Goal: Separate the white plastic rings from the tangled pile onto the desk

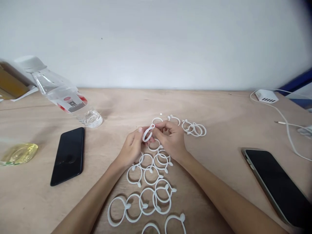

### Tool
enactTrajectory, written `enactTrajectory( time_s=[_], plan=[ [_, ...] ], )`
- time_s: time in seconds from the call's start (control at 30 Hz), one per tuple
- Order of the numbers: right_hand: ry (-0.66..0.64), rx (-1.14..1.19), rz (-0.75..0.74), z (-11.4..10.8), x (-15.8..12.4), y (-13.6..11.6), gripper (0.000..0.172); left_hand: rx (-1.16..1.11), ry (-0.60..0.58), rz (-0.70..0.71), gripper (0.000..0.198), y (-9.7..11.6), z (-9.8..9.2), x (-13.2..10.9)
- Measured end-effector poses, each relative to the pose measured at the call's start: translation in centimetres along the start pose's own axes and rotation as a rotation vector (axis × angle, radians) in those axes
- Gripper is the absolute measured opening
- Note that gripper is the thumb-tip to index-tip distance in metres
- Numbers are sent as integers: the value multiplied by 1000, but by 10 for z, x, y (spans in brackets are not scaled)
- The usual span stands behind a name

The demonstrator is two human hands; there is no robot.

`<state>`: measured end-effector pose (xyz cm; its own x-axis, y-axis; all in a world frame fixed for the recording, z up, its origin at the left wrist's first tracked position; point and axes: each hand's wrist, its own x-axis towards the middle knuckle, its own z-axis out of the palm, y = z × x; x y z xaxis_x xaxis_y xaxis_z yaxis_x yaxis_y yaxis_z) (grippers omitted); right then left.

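Between my two hands, near the middle of the table, is a white curtain ring (146, 136) with a small eyelet at its top. My left hand (133, 144) is closed on its left side, thumb up. The fingers of my right hand (172, 139) are bent and pinch it close to the eyelet; their tips are partly hidden. Under and in front of my hands lie several more white curtain rings (134, 208), many overlapping, each with a small knob or eyelet. A smaller group of rings (204, 130) lies just beyond my right hand.
A clear bottle (73, 100) leans at the left, with a black phone (68, 156) near its base. Farther left is a yellowish clear object (20, 153). Another phone (275, 182) lies at the right, below a white cable (284, 120) and a white vented box (266, 96).
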<state>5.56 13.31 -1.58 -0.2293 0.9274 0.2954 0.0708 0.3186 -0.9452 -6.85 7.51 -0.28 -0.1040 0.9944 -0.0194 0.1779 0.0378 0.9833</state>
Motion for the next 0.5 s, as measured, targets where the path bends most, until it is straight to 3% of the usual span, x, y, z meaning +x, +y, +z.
enactTrajectory(
  time_s=[0.17,0.27,0.5],
  plan=[
    [-42,93,55,-5,3,-1,7,72,46,3,42,-2,-1,1],
    [-111,183,98,-7,5,-2,17,118,63,41,36,-4,-1,0],
    [-264,-9,15,-6,2,1,26,217,-33,114,24,-6,0,-4]
  ],
)
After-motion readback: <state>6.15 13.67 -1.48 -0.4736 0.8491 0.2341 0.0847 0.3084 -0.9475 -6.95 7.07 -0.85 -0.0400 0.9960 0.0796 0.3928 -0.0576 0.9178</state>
